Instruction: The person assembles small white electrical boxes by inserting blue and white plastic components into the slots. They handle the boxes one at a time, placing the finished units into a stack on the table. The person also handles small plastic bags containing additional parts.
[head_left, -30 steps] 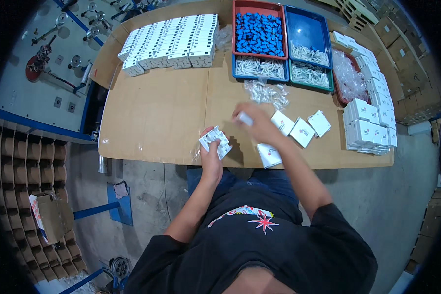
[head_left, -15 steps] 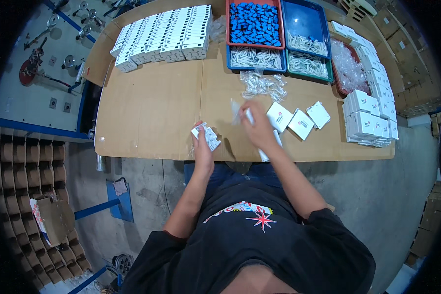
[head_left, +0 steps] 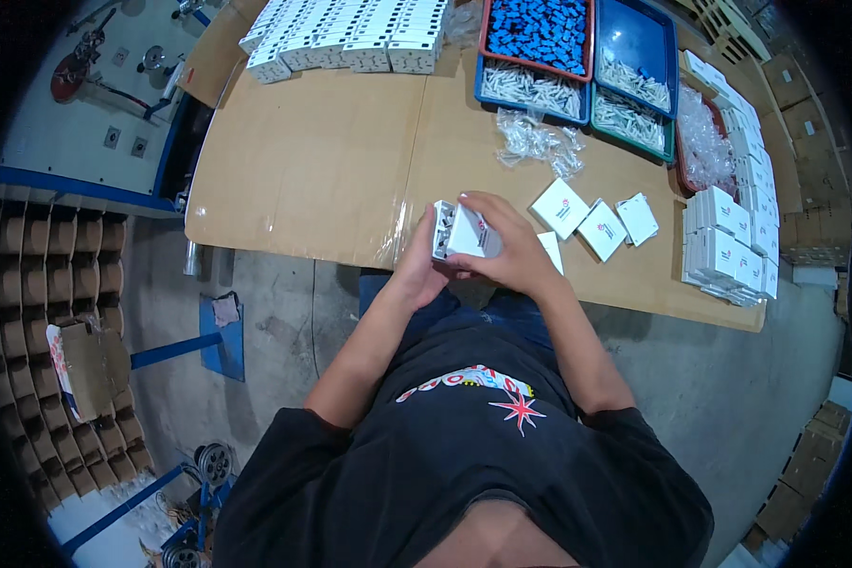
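Note:
A small white box (head_left: 456, 233) with an open end is gripped between both hands at the near edge of the brown table (head_left: 331, 151). My left hand (head_left: 417, 270) cups it from below and the left. My right hand (head_left: 504, 241) covers its top and right side, fingers curled over the lid. Three more white boxes (head_left: 592, 220) lie flat on the table just to the right, and one more pokes out behind my right hand.
Rows of white boxes (head_left: 350, 38) line the far left. Blue and red trays (head_left: 577, 57) with blue parts and white pieces stand at the back. Loose clear bags (head_left: 538, 144) lie ahead. Stacked white boxes (head_left: 729, 251) fill the right edge. Cardboard dividers (head_left: 38, 312) sit on the floor left.
My right hand came back from the table's middle with a small white piece and has closed over the box in my left hand. Both hands now hold the box together.

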A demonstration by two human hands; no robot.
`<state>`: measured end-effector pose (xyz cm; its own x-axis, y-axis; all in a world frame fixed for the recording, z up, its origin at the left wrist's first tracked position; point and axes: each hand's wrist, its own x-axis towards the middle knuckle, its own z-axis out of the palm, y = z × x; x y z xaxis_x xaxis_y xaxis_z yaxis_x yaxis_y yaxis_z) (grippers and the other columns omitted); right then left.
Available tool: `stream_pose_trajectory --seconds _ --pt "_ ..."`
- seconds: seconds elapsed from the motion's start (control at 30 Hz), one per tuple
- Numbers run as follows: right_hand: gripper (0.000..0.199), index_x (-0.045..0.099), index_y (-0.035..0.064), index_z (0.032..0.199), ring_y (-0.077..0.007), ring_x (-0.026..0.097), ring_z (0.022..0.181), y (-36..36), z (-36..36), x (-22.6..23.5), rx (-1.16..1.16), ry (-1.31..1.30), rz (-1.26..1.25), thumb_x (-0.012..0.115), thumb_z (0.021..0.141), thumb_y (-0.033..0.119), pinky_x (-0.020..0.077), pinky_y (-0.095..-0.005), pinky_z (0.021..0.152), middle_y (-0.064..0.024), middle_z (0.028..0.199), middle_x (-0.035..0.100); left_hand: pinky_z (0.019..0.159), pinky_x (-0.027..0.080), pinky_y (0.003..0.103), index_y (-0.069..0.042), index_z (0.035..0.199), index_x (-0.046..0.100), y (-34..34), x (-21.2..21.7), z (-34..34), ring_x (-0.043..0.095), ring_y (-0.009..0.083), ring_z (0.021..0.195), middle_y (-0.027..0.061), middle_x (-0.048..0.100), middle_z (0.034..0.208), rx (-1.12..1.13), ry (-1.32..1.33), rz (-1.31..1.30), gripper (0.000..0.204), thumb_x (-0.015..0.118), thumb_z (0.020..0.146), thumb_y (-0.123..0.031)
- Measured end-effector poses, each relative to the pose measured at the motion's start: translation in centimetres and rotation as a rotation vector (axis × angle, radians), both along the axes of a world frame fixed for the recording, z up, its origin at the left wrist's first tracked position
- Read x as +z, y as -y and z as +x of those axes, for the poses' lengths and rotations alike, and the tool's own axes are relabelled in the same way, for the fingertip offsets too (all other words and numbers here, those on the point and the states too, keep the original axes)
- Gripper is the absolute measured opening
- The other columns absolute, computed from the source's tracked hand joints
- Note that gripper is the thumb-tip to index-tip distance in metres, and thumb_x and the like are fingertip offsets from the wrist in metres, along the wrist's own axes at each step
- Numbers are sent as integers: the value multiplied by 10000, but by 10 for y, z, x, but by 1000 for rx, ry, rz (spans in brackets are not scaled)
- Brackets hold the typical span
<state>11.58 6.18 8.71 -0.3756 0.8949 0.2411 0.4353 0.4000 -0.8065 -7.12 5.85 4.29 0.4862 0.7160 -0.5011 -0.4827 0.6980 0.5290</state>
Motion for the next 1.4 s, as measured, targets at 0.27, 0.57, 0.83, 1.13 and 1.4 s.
stream_pose_trajectory --seconds 0.27,0.57,0.83,1.13,1.4 --pt "774 564 86 1391 -342 528 1322 1 -10 -7 72 -15 -31 896 717 275 458 -422 1072 -160 1431 546 889 542 384 -161 1363 544 3 6 7 648 205 1101 43 654 1204 65 -47 -56 574 355 1051 -604" --pt "765 562 103 1400 -358 522 1315 -5 -6 -21 124 67 45 878 732 303 452 -433 1068 -164 1427 541 897 537 368 -130 1375 531 3 -7 2 637 203 1127 61 639 1249 59 -160 -40 528 362 1078 -532" --pt "726 563 100 1384 -381 497 1311 -43 10 -64 0 360 98 828 751 337 385 -480 1121 -159 1452 513 645 402 226 -16 1180 590 -1 19 -12 496 78 717 34 586 872 409 -663 552 339 448 1090 -311" --pt "400 655 103 1263 -324 606 1209 -94 67 -33 -292 263 -54 730 893 234 477 -424 1005 -155 1283 657 512 409 310 -53 1136 612 69 187 34 512 165 555 73 609 742 309 148 1321 185 507 1011 -139" --pt "282 718 162 1119 -392 696 980 -265 291 -32 -990 554 284 575 961 348 544 -502 840 -162 1027 737 393 340 294 -355 1190 599 79 225 69 419 142 398 134 666 702 432 408 1267 253 455 1069 -187"
